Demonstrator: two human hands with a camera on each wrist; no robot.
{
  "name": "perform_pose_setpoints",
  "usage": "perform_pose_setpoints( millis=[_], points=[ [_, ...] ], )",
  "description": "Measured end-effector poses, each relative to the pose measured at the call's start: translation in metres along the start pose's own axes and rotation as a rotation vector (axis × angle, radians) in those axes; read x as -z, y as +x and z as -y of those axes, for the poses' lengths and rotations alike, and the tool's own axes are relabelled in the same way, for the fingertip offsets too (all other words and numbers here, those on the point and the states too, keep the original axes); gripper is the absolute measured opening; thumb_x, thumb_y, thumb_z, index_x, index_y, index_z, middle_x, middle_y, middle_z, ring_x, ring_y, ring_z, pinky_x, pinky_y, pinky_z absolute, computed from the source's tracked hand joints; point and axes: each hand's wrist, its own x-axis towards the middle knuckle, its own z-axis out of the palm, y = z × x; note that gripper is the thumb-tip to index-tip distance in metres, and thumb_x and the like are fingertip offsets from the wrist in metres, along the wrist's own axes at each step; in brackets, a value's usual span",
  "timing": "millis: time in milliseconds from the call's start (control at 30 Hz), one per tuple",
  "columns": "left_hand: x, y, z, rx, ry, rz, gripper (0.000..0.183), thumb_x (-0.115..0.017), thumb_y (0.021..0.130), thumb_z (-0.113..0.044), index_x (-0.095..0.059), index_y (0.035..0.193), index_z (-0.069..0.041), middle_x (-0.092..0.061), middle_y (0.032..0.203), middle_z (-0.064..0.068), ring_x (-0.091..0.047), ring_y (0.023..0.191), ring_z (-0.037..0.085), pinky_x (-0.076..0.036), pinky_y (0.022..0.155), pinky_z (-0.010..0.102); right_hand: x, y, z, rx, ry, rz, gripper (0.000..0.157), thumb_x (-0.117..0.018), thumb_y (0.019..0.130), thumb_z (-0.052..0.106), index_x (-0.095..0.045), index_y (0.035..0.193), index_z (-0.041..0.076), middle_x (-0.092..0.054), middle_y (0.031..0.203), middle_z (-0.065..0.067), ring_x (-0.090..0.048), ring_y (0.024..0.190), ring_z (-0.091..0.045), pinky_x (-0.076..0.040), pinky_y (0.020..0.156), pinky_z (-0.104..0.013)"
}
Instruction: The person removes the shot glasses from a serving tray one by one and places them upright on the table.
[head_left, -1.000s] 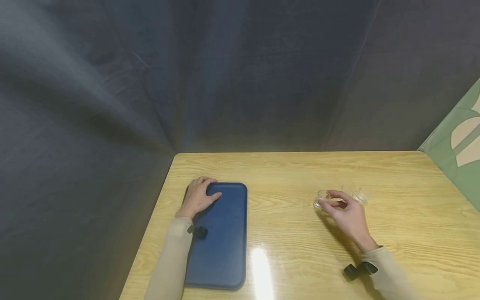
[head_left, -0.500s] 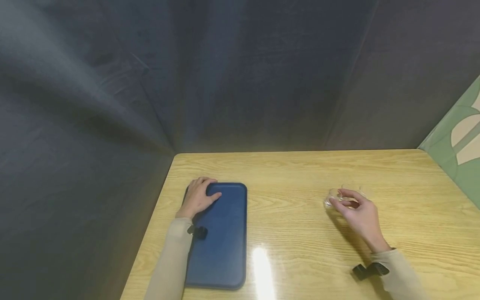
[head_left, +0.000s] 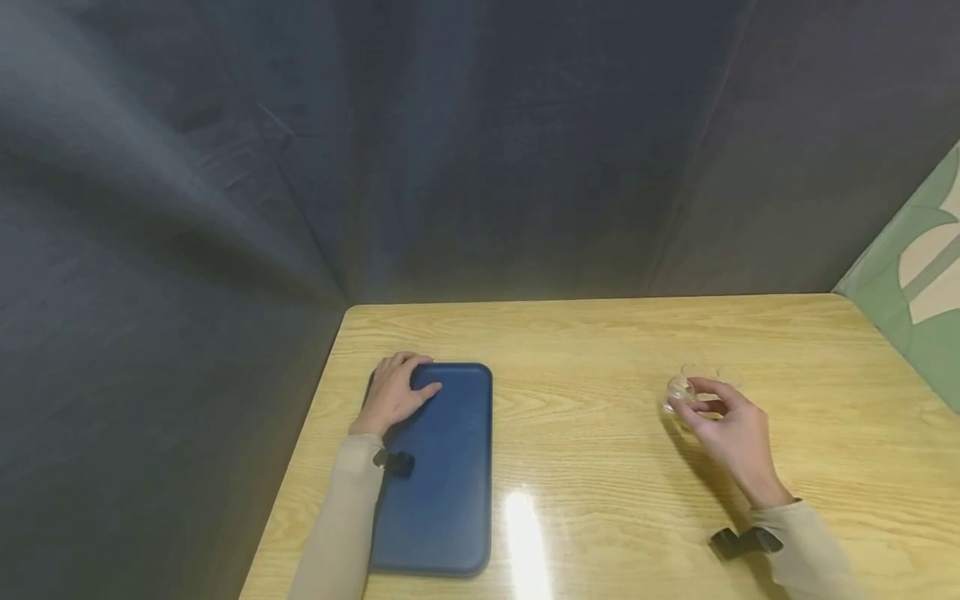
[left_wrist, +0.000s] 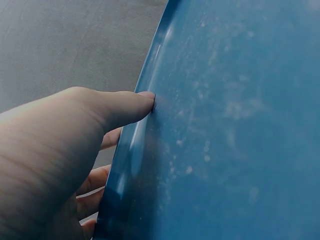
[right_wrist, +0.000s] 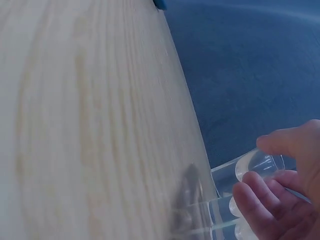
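Note:
In the head view my left hand [head_left: 393, 392] lies at the upper left corner of a dark blue tray [head_left: 450, 483]. The left wrist view has the thumb on the inner side of the rim [left_wrist: 137, 135] and the fingers around its outer side. On the right, my right hand [head_left: 733, 429] pinches a small clear glass [head_left: 678, 389] between thumb and fingertips. More clear glasses [right_wrist: 220, 212] stand close beside the held one in the right wrist view; in the head view the right hand partly covers them.
The wood-grain table [head_left: 585, 467] carries tray and glasses. Dark fabric walls [head_left: 510, 167] border it at the back and left. A green patterned surface [head_left: 937, 342] lies past its right edge. Black wrist cameras [head_left: 742, 542] stick out from the sleeves.
My right hand has moved to the right with the glass, closer to the other glasses. The left hand and the tray have stayed in place.

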Motion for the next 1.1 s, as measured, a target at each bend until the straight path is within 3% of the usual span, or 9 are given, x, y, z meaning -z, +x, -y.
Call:
perform_pose_setpoints(
  millis=[433,1100],
  points=[
    [-0.0002,-0.0002,0.0042,0.001,0.006,0.007,0.055,-0.073,0.1,-0.044,-0.062,0.148,-0.017,-0.054,0.155,0.014,-0.045,0.147,0.039,-0.028,0.13,0.06,-0.0061,-0.0014,-0.0017,0.178,-0.053,-0.05,0.037,-0.085,0.087,0.004,-0.073,0.121,-0.007,-0.074,0.116,-0.029,-0.057,0.08,0.024,-0.049,0.068,0.003],
    [-0.0002,-0.0023,0.0056,0.02,-0.005,0.026,0.055,-0.072,0.101,-0.043,-0.061,0.149,-0.018,-0.053,0.156,0.014,-0.044,0.148,0.039,-0.028,0.13,0.06,-0.0019,-0.0029,0.0023,0.154,-0.013,-0.043,0.032,-0.079,0.093,0.008,-0.074,0.12,-0.006,-0.073,0.117,-0.03,-0.056,0.081,0.025,-0.052,0.066,0.0]
  ],
)
